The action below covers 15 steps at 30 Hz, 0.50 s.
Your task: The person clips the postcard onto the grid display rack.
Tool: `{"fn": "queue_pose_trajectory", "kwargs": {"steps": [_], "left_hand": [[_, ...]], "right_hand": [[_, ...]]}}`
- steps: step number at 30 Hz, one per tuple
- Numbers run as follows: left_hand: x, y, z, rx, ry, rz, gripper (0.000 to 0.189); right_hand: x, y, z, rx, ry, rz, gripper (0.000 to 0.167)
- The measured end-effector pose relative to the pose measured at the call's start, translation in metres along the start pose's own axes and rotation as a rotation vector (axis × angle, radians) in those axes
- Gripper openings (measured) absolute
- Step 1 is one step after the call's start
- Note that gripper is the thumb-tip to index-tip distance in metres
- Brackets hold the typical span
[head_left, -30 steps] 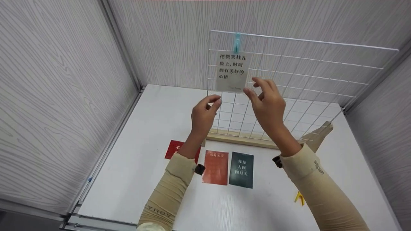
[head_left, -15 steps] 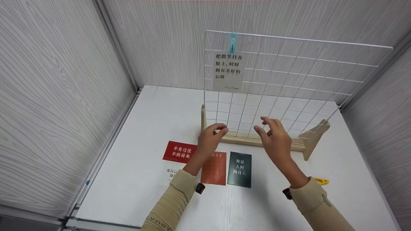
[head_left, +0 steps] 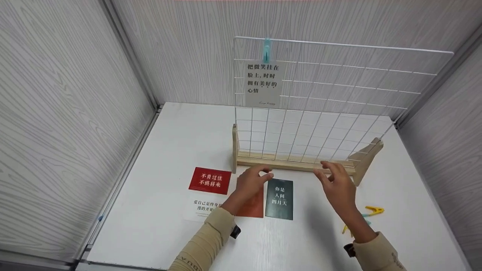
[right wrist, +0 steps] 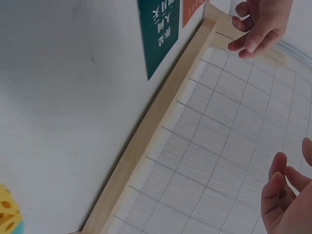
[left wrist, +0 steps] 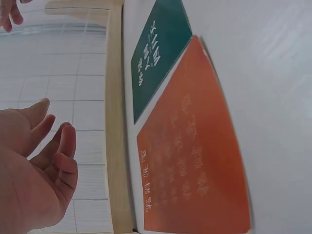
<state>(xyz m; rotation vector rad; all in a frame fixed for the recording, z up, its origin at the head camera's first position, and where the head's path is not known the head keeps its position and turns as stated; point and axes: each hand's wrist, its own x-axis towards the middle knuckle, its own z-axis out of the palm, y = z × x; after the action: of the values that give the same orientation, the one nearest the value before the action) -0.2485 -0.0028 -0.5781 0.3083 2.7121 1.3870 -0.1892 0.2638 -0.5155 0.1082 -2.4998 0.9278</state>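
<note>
My left hand (head_left: 250, 184) hovers over the orange card (head_left: 251, 205), its fingers loosely bent around nothing. To the right, my right hand (head_left: 339, 186) is held in the air in front of the stand's wooden base (head_left: 286, 163), thumb and fingers apart and holding nothing. A dark green card (head_left: 279, 199) lies between the two hands. On the white wire grid (head_left: 320, 81), a blue clothespin (head_left: 267, 49) holds a pale card (head_left: 263, 83) with dark lettering near the top left.
A red card (head_left: 209, 180) and a white card (head_left: 203, 209) lie at the left, the white one partly behind my sleeve. Yellow and blue clothespins, including a yellow clothespin (head_left: 374, 210), lie beside my right forearm. Walls enclose the table's back and sides.
Both hands have come down from near the hanging card to low over the table, the right one also shifting right. The pale card stays hanging from the clothespin.
</note>
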Motion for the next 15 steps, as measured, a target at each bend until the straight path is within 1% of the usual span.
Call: {"fn": "queue_pose_trajectory", "kwargs": {"steps": [2,5,7,11,15], "left_hand": [[0.000,-0.002,0.005,0.033,-0.014,0.007,0.034],[0.001,-0.004,0.013,0.074,-0.042,0.015,0.033],[0.001,-0.005,0.017,0.086,-0.067,0.008,0.033],[0.002,-0.006,0.021,0.111,-0.100,-0.020,0.034],[0.004,-0.006,0.025,0.161,-0.111,-0.034,0.037]], "right_hand": [[-0.005,0.012,-0.005,0.009,-0.019,0.028,0.037],[-0.013,0.032,-0.014,0.009,-0.054,0.080,0.037],[-0.020,0.046,-0.020,-0.003,-0.077,0.119,0.038],[-0.032,0.073,-0.032,-0.063,-0.120,0.204,0.042],[-0.044,0.098,-0.044,-0.123,-0.180,0.281,0.048]]}}
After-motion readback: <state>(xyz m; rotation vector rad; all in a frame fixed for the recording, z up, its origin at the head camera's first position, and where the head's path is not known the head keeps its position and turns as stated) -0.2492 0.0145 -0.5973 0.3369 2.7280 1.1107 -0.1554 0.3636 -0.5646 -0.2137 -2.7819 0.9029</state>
